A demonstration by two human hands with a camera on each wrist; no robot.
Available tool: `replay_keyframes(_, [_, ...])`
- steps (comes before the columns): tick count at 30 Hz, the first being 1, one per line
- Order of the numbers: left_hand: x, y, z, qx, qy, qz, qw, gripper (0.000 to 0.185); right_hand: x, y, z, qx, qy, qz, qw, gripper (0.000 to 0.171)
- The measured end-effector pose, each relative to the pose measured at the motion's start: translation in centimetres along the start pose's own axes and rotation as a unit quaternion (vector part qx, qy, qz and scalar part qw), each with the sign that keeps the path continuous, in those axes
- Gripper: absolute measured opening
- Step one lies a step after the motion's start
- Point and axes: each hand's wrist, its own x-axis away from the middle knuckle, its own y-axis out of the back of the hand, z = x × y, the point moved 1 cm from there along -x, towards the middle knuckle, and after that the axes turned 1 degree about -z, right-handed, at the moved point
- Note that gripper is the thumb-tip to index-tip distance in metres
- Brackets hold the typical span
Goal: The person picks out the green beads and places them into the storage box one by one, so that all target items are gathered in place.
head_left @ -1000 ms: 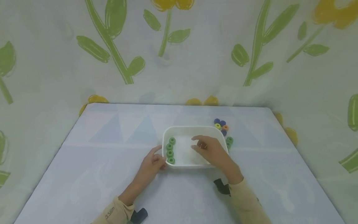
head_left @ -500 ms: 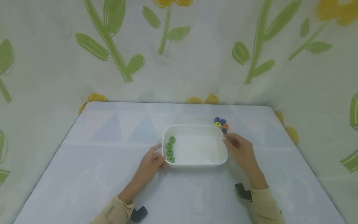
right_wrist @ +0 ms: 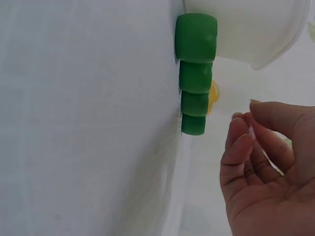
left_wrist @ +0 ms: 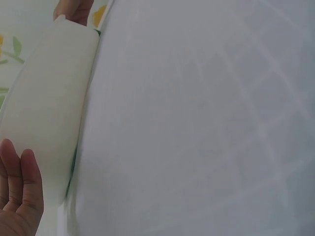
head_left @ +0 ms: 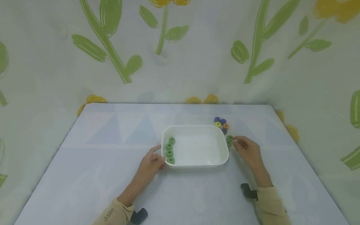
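Note:
Several green beads (head_left: 169, 153) stand in a row along the left inside wall of a white tray (head_left: 197, 165). My left hand (head_left: 152, 162) rests at the tray's front left corner, index finger and thumb touching its side. In the left wrist view, this hand's fingers (left_wrist: 30, 179) lie fairly straight beside the tray wall (left_wrist: 49, 93). Just outside the tray's right wall is another row of green beads (head_left: 229, 138), also lined up in the right wrist view (right_wrist: 196, 76). My right hand (head_left: 248, 153) hovers beside them, thumb and fingers loosely bent with nothing between them.
Behind the tray's far right corner sits a small cluster: dark blue beads (head_left: 217, 119), a yellow bead (head_left: 217, 124) and an orange bead (head_left: 226, 126). The pale table (head_left: 112, 175) meets a flower-patterned cloth wall (head_left: 197, 72) at the back.
My right hand has gone from above the tray to the right, past its corner, and is now beside the outer green beads. The left hand stays at the tray corner.

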Motion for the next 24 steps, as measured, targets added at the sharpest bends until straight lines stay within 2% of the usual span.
replay_keyframes(7, [-0.1, 0.0, 0.0, 0.001, 0.004, -0.001, 1.0000, 0.059, -0.3, -0.2, -0.6, 0.029, -0.032, -0.008, 0.999, 0.025])
replay_keyframes(15, [0.0, -0.1, -0.1, -0.002, 0.005, -0.006, 1.0000, 0.059, -0.8, -0.4, -1.0, 0.029, -0.067, 0.005, 0.997, 0.030])
replay_keyframes(24, [0.1, -0.1, 0.0, 0.011, 0.001, -0.002, 0.9999, 0.058, -1.2, -0.7, -1.4, 0.028, -0.075, 0.016, 0.997, 0.032])
